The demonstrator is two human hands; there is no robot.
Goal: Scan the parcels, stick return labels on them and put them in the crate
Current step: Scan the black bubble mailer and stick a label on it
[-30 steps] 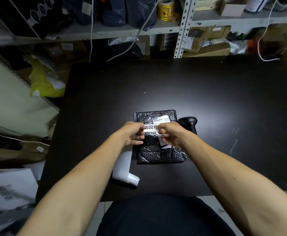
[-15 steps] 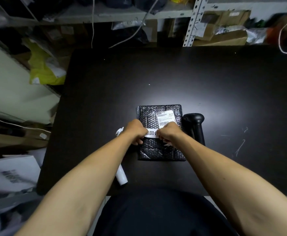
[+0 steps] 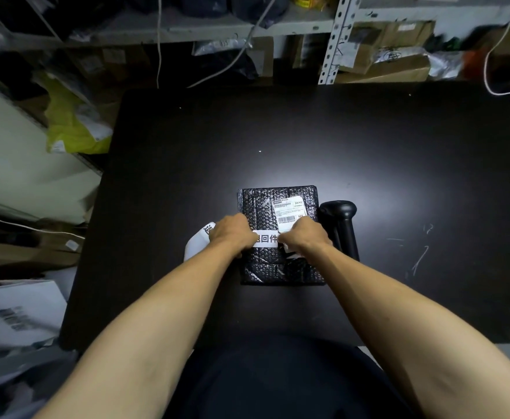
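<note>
Lower now, our hands, left (image 3: 232, 234) and right (image 3: 303, 235), pinch the white return label (image 3: 265, 238) over the soft black bubble-wrap parcel (image 3: 277, 264); it's flimsy, so we grip the ends.

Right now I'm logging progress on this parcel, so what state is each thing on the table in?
parcel: flat on the table, shipping label up.
return label: stretched between both hands over the parcel; whether it is stuck down cannot be told.
label strip: loose, curling left of the parcel.
scanner: lying unheld, right of the parcel.
left hand: pinching the label.
right hand: pinching the label.
</note>
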